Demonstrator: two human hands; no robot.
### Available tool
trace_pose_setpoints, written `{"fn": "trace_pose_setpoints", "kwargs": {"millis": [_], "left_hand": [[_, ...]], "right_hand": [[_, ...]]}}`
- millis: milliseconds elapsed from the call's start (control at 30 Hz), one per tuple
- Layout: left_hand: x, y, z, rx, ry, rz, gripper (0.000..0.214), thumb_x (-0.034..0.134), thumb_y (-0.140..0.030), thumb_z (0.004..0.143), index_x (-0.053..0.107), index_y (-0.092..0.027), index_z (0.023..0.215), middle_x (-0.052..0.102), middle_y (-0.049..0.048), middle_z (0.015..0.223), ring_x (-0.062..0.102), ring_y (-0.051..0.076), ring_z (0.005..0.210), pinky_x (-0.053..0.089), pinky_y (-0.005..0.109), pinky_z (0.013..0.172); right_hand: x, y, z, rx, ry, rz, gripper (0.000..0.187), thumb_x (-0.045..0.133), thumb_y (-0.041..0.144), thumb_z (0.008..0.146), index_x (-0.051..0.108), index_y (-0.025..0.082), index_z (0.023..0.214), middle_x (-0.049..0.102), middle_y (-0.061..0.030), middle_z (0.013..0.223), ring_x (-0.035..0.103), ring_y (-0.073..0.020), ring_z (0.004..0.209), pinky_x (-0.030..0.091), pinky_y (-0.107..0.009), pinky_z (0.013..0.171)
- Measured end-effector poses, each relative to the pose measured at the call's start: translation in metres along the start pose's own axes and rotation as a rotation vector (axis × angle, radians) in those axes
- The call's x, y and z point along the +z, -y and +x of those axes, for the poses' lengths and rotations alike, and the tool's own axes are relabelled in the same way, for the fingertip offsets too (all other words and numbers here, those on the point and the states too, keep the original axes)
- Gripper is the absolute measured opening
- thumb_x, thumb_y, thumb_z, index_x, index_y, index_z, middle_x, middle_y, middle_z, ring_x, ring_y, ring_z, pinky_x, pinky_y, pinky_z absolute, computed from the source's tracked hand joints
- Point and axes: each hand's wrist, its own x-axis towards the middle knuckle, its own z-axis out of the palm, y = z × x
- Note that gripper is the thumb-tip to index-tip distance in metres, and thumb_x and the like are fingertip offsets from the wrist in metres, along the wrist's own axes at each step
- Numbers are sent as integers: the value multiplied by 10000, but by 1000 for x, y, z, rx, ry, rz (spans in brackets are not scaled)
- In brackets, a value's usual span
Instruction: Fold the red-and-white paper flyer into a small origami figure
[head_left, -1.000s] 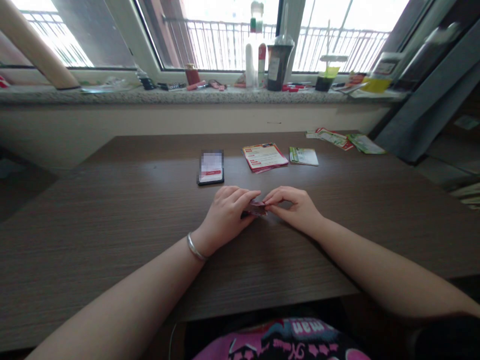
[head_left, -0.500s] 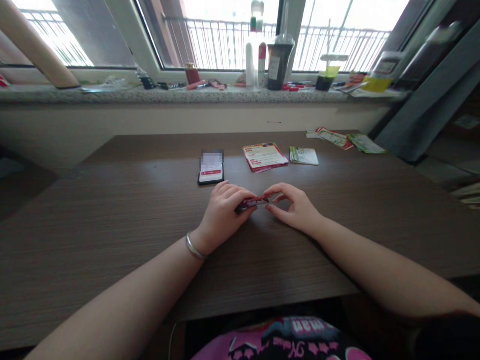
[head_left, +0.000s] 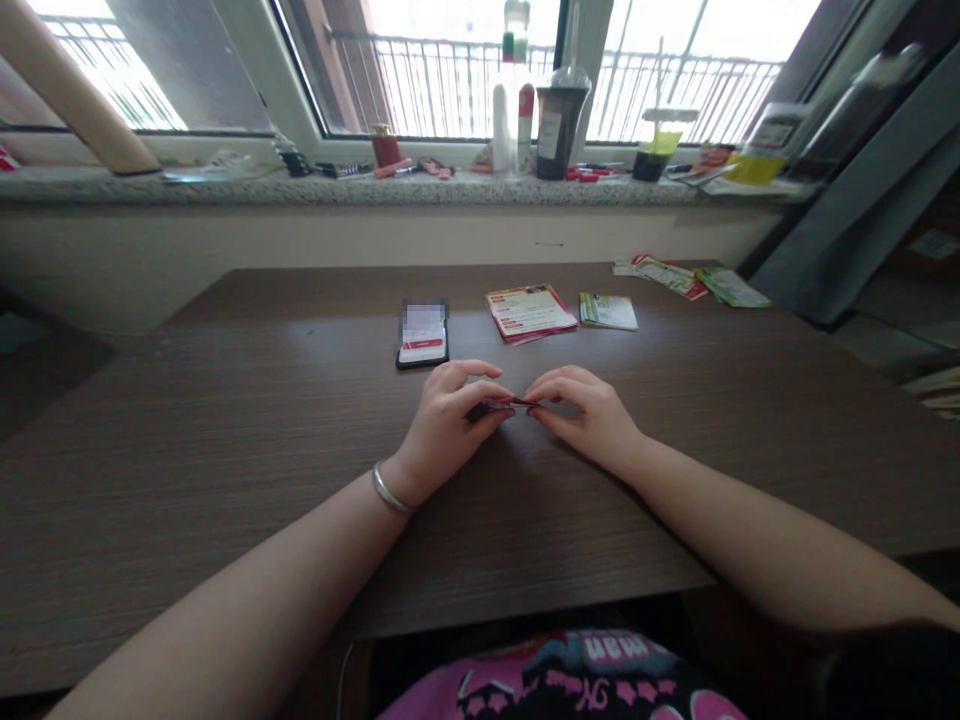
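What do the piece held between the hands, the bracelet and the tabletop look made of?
The folded piece, pinched by left hand and right hand: probably thin printed paper, reddish, creased flat. The bracelet: likely metal, silvery, glinting. The tabletop: wood-look laminate or veneer, matte, streaked grain.

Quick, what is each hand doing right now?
Left hand: fingers closed on one end of a small reddish paper.
Right hand: fingers pinching the other end of the same paper.

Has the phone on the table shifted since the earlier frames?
No. The phone sits at the same spot beside the red leaflet stack, beyond the left hand and right hand pinching a small reddish piece.
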Motion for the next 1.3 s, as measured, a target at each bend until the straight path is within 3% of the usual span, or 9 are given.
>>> {"fn": "trace_pose_setpoints", "kwargs": {"millis": [300, 567, 1000, 1300], "left_hand": [[-2, -1, 2, 53, -20, 26, 171, 693, -277, 823, 688, -235, 989, 655, 47, 981, 589, 193, 947, 460, 401, 911], [-7, -6, 5, 161, -56, 23, 127, 687, -279, 837, 697, -285, 963, 686, -3, 904, 614, 160, 919, 405, 418, 1017], [-3, -2, 3, 103, -108, -40, 3, 665, -213, 833, 666, -211, 834, 673, 18, 832, 608, 157, 805, 481, 408, 900], [-1, 0, 1, 79, -101, -188, 39, 657, -160, 837, 643, -194, 850, 678, 15, 835, 625, 131, 796, 500, 370, 919]], "right_hand": [[-2, 1, -2, -39, -22, -150, 66, 611, 248, 871, 673, 253, 891, 713, -28, 914, 637, -174, 865, 514, -333, 795], [-3, -1, -2, -62, 26, -207, 87, 599, 248, 875, 673, 271, 916, 712, -19, 929, 626, -184, 876, 502, -343, 799], [-6, -2, 1, -56, -116, -111, 68, 593, 195, 857, 610, 249, 894, 688, -33, 912, 617, -195, 895, 481, -389, 844], [-6, -6, 2, -118, -101, -99, 87, 636, 212, 845, 632, 253, 922, 712, -26, 955, 633, -192, 944, 470, -408, 904]]}}
